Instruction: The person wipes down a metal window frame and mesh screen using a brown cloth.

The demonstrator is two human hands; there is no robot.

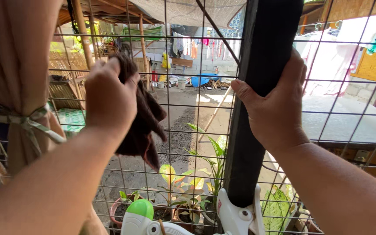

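Beyond the spot I'm gripping, I see a sunlit concrete yard [183, 126] backed by a grey block wall [216, 58] hung with laundry [196, 47]. Below my grip stand potted plants [188, 191]; far left hangs a tied tan curtain [16, 65].

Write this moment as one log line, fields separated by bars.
left hand: holds dark brown cloth at wire grid | right hand: grips black post | potted plants below

I see no packages, labels, signs or screens from twelve o'clock round to six; nothing of that kind shows before me.
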